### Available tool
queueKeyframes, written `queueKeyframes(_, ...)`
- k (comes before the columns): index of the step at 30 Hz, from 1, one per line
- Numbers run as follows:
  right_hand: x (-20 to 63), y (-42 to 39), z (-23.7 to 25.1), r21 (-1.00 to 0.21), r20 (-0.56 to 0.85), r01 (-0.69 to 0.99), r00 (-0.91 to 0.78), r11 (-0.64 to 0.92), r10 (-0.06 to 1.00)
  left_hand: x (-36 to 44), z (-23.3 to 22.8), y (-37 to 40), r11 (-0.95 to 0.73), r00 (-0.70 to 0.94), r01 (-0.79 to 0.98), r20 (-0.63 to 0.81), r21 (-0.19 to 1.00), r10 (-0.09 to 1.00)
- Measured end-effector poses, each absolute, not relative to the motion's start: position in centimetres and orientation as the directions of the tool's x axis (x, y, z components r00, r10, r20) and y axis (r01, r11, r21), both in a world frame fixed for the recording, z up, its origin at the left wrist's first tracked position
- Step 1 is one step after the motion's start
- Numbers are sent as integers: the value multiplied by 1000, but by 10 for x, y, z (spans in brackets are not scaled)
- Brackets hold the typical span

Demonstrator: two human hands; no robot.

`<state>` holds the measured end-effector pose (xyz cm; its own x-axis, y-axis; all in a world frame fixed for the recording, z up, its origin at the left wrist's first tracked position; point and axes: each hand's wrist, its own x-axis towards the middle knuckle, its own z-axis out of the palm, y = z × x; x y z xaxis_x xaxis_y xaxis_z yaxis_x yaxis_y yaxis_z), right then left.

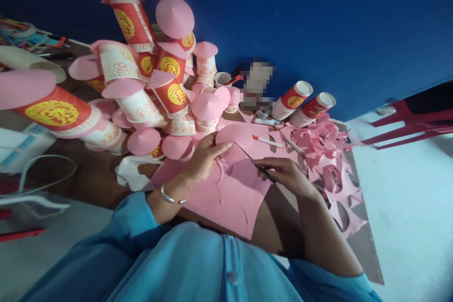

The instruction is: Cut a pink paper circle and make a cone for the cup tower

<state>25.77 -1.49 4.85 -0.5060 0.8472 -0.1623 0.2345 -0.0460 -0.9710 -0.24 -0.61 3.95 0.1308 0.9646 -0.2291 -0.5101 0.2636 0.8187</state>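
Observation:
My left hand (203, 163), with a silver bracelet at the wrist, pinches a round pink paper piece (239, 136) between thumb and fingers. My right hand (285, 174) is closed around the black handle of a pair of scissors (264, 171). Their thin blades point up and left, with the tips close to the paper circle and my left thumb. Below both hands lies a large pink paper sheet (233, 212) with curved cuts in it.
Paper-cup towers with pink cone roofs (173, 92) crowd the left of the table. Pink paper offcuts (329, 165) pile up at the right, near two red-banded cup tubes (293, 99). An orange-capped marker (267, 141) lies beyond my hands. A red chair (403, 122) stands right.

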Motion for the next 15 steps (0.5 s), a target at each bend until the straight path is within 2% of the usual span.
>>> queueKeyframes(7, 256, -15, 51, -964, -184, 261, -504, -54, 844, -3, 57, -7, 267, 187, -453, -203, 851, 961)
queueKeyframes(15, 257, -15, 51, -962, -167, 273, -512, -24, 843, -5, 61, -7, 224, 105, -349, -200, 910, 974)
